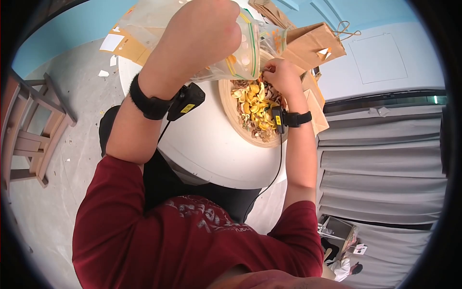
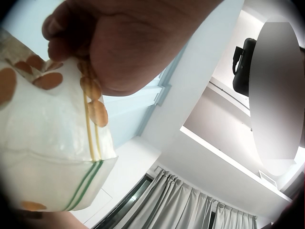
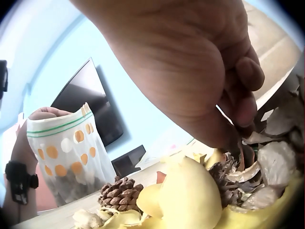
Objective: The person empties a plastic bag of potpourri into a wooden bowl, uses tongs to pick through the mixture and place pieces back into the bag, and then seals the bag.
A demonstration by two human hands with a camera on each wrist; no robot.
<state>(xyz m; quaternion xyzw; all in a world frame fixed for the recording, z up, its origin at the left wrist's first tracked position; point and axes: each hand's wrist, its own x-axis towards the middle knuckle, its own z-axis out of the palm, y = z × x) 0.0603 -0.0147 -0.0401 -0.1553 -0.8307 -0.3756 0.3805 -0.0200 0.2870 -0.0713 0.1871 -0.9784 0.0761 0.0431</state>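
Note:
My left hand (image 1: pixel 207 36) grips the upper edge of a translucent zip bag (image 3: pixel 66 148) with orange and white dots and a green-striped seal. The bag hangs over the far left of a round wooden tray (image 1: pixel 230 115), dark bits showing in its bottom. Yellow dried petals (image 1: pixel 255 103) and brown flakes (image 1: pixel 262 132) fill the tray. At its far side, my right hand (image 1: pixel 285 78) reaches down, thumb and fingers pinching dried brown flakes. A pine cone (image 3: pixel 120 194) lies among the pieces in the right wrist view, beside a large smooth yellow petal (image 3: pixel 188 193).
The tray stands on a white round table (image 1: pixel 207 154). Behind it are a brown paper bag (image 1: pixel 308 50) with twisted handles and another dotted bag (image 1: pixel 273 38). Cardboard (image 1: pixel 130 48) lies at the far left edge. A wooden chair (image 1: pixel 36 137) stands on the left.

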